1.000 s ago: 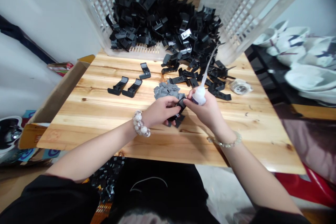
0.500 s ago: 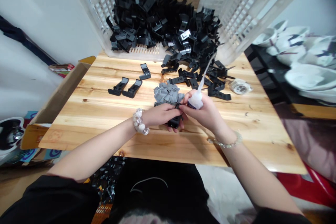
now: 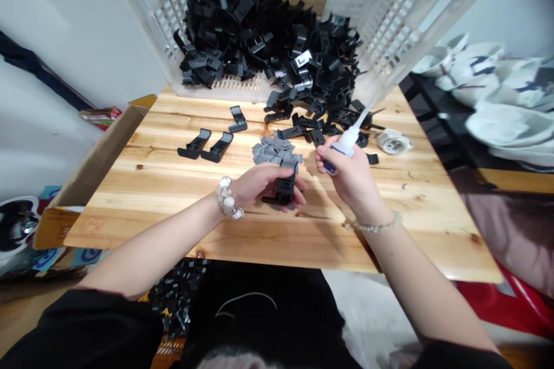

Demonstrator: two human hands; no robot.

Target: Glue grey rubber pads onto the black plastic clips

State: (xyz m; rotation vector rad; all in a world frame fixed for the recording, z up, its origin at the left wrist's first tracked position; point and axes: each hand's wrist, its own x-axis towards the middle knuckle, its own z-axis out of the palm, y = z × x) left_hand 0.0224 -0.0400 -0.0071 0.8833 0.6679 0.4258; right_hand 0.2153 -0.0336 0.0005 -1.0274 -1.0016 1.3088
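The worker's left hand (image 3: pixel 257 184) is closed about a black clip (image 3: pixel 285 185), thumb across its upper part and fingers behind; the clip is held above the near half of the wooden table (image 3: pixel 151 196), and its upper end shows a grey face. The right hand (image 3: pixel 346 176) grips a white squeeze bottle (image 3: pixel 347 141), whose long thin nozzle points up and away from the worker. The two hands are apart; the bottle does not touch the clip.

Just beyond the left hand lies a loose heap of grey squares (image 3: pixel 269 149). To the left of the heap, three clips (image 3: pixel 196 144) lie separately on the table. At the far side I note a white crate (image 3: pixel 385 29), a large pile of black clips (image 3: pixel 259 31) inside it and spilling out onto the boards. A pale round roll (image 3: pixel 393 142) sits beyond the right hand, near the spilled clips. White bowls (image 3: pixel 478 81) stand on a dark shelf (image 3: pixel 448 127) at right.
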